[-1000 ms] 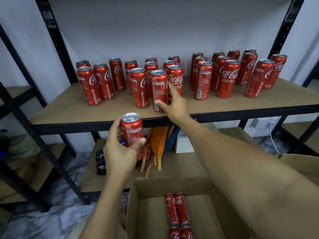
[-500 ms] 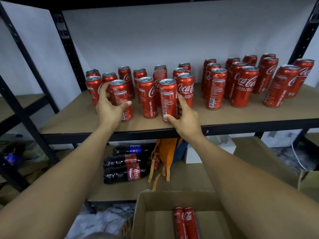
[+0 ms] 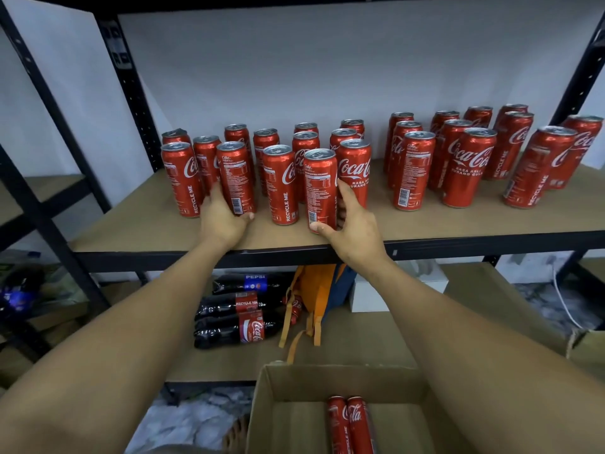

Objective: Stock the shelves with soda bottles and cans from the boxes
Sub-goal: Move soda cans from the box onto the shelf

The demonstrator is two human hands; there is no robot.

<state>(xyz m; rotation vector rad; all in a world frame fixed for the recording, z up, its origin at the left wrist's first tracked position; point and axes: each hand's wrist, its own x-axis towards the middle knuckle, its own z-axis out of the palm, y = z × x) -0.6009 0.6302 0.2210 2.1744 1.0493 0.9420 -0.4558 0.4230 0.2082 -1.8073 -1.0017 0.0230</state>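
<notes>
Cans stand upright on the shelf board (image 3: 458, 224) in two groups, a left group (image 3: 278, 181) and a right group (image 3: 471, 165), with a strip of bare board between them. On my feed the left hand (image 3: 222, 219) grips the barcode can (image 3: 235, 178) low down, thumb curled across its base in front and fingers wrapped out of sight behind; that can is upright, just beside its neighbour at nine o'clock. The right hand (image 3: 355, 231) grips the front can (image 3: 320, 188) of the same left group, thumb tip pressed at its base and fingers curled round its right side; this can is upright too, close against the one at one o'clock of it; I cannot tell whether either base sits fully on the board. Below the shelf, at six o'clock from the left hand, dark soda bottles (image 3: 235, 311) lie on their sides on a lower board; an orange bag (image 3: 314, 286) hangs at three o'clock of them, and a white box (image 3: 393, 291) sits further along the same way. At six o'clock of my view an open cardboard box (image 3: 294, 385) holds two cans (image 3: 350, 424) lying side by side.
</notes>
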